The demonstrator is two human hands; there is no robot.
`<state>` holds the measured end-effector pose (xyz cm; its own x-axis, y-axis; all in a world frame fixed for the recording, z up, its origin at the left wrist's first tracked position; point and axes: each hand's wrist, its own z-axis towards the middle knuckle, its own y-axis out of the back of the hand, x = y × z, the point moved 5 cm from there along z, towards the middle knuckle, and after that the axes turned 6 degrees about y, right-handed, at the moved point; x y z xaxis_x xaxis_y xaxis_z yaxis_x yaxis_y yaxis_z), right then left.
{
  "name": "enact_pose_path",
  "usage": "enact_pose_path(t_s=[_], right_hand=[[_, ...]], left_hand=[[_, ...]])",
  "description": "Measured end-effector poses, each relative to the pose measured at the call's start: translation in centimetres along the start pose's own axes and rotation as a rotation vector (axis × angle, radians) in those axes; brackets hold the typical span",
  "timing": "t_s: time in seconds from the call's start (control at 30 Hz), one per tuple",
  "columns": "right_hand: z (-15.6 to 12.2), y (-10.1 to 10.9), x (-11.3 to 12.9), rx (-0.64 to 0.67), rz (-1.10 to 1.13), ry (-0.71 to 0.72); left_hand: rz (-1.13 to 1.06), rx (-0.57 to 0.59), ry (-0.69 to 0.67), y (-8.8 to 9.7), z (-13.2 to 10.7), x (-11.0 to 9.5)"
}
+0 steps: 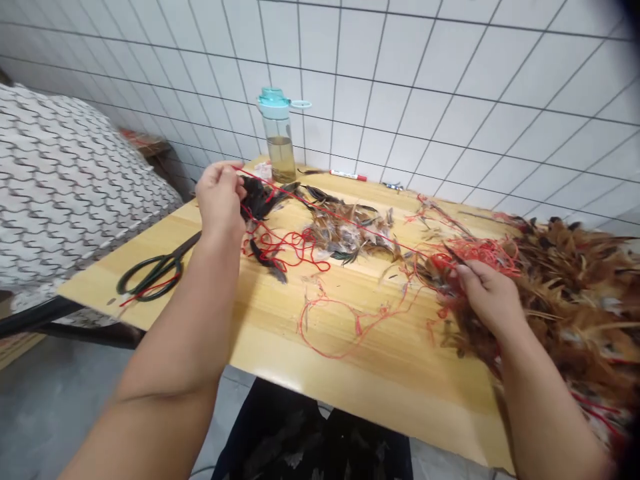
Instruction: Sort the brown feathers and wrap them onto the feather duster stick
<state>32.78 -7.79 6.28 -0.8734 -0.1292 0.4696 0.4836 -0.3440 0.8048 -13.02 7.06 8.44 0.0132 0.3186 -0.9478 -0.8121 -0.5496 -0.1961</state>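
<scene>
Red string (320,212): 1 taut strand ran from L hand to R side, approx 10 o'clock to 3 o'clock across the tabletop; more loose loops lay slack on the wood below it, too tangled to count.
Left hand (219,197): at 10 o'clock, fingers pinched shut on the string's end, with a small dark feather tuft (260,197) just beside/against the fingertips at its 3 o'clock.
Right hand (487,297): at 3 o'clock, palm down, fingers curled into the red string tangle on the edge of the big feather pile (575,293); whether it actually pinched the string or only pressed on it, can't tell.
Feather piles: 3 groups. Dark tuft by L hand, mixed brown/grey heap (345,233) at centre approx 12 o'clock, large brown mass at R edge.
Scissors (153,272): 1 pair, dark handles, flat on table at 9 o'clock, below L forearm, apart from the hand.
Bottle (277,133): 1, clear w/ teal lid, upright at table's far edge, 11 o'clock.
Marker (349,175): 1, red-tipped, lay at the far edge by the tiled wall.
Table (360,373): light wood top.
</scene>
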Motion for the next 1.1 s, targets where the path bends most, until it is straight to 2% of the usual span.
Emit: enact_pose_path(t_s=[0.03, 0.1, 0.13, 0.17, 0.27, 0.3, 0.37, 0.47, 0.53, 0.6, 0.67, 0.77, 0.87, 0.93, 1.1], right_hand=[[-0.1, -0.3, 0.5, 0.005, 0.022, 0.008], [-0.2, -1.1, 1.6, 0.039, 0.052, 0.043], [-0.3, -1.4, 2.3, 0.054, 0.053, 0.071], [-0.4, -1.7, 3.0, 0.064, 0.054, 0.110], [-0.9, -2.2, 4.8, 0.073, 0.042, 0.213], [-1.0, -2.3, 5.3, 0.074, 0.038, 0.244], [-1.5, -2.6, 6.1, 0.065, 0.030, 0.309], [-2.0, -3.1, 6.6, 0.052, -0.012, 0.387], [-2.3, -3.4, 6.6, 0.041, -0.061, 0.414], [-2.3, -3.4, 6.4, 0.026, -0.100, 0.422], [-2.2, -3.2, 6.1, 0.006, -0.120, 0.416], [-1.9, -2.8, 5.4, -0.010, -0.129, 0.382], [-1.6, -2.5, 4.7, -0.015, -0.128, 0.339], [-1.3, -2.4, 4.2, -0.016, -0.117, 0.314], [-0.9, -2.1, 3.0, -0.024, -0.094, 0.251]], left_hand=[[0.135, 0.013, -0.146, -0.5, -0.8, -0.7], [0.341, 0.117, -0.457, -2.5, -4.2, -2.3], [0.367, 0.254, -0.535, -3.8, -6.5, -2.8], [0.360, 0.435, -0.549, -5.3, -8.9, -3.0], [0.335, 1.025, -0.499, -8.9, -17.2, -2.4], [0.318, 1.153, -0.448, -9.7, -19.4, -1.9], [0.277, 1.309, -0.310, -10.6, -22.5, -0.7], [0.232, 1.414, -0.040, -11.2, -24.5, 1.2], [0.226, 1.413, 0.076, -11.2, -24.5, 1.7], [0.242, 1.369, 0.099, -11.0, -23.4, 1.5], [0.244, 1.279, 0.089, -10.6, -21.5, 1.1], [0.118, 1.056, 0.096, -9.7, -17.0, 0.3], [-0.103, 0.742, 0.090, -8.1, -11.7, -0.5], [-0.221, 0.574, 0.098, -6.9, -8.9, -1.0], [-0.346, 0.366, 0.055, -4.6, -5.1, -2.0]])
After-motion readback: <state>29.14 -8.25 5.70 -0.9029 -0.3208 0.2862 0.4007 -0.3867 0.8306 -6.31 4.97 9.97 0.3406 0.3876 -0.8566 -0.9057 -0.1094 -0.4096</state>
